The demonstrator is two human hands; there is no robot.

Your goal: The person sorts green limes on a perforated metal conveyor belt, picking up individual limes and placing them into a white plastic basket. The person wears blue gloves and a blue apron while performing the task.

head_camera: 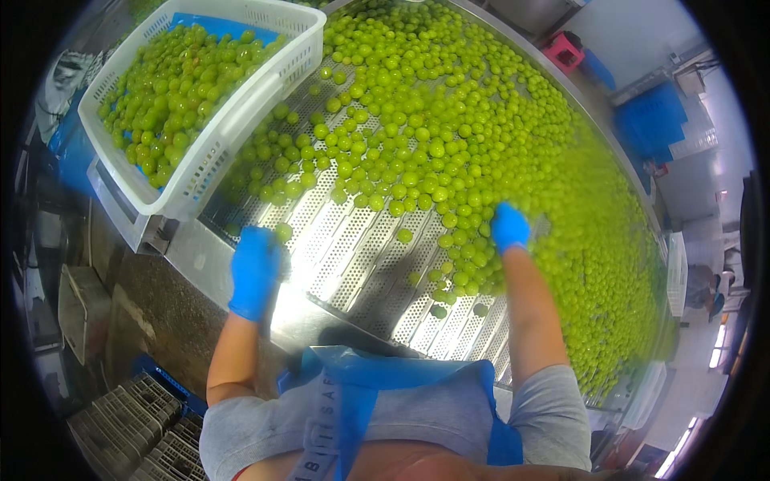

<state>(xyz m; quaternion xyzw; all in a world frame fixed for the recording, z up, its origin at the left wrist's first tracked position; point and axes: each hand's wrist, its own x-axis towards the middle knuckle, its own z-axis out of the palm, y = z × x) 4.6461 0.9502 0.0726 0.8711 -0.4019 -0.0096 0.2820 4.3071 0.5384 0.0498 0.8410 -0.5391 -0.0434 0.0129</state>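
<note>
Many round green fruits (415, 138) lie spread over a perforated metal conveyor (349, 258). My left hand (255, 270), in a blue glove, is over the conveyor's near left edge, beside one loose green fruit; whether its fingers hold anything cannot be seen. My right hand (510, 227), also gloved in blue, is among the fruits right of the middle, its fingers curled and partly hidden, so its grip cannot be told. At the upper left stands a white plastic crate (240, 114) with a blue liner, filled with green fruits, some brownish.
A metal side rail (607, 129) curves along the conveyor's far side. Grey plastic crates (129, 415) stand low at the left, below a metal box (84, 309). A pink stool (563, 53) and blue crates (649, 117) are beyond the rail. Another person (701, 288) is at the far right.
</note>
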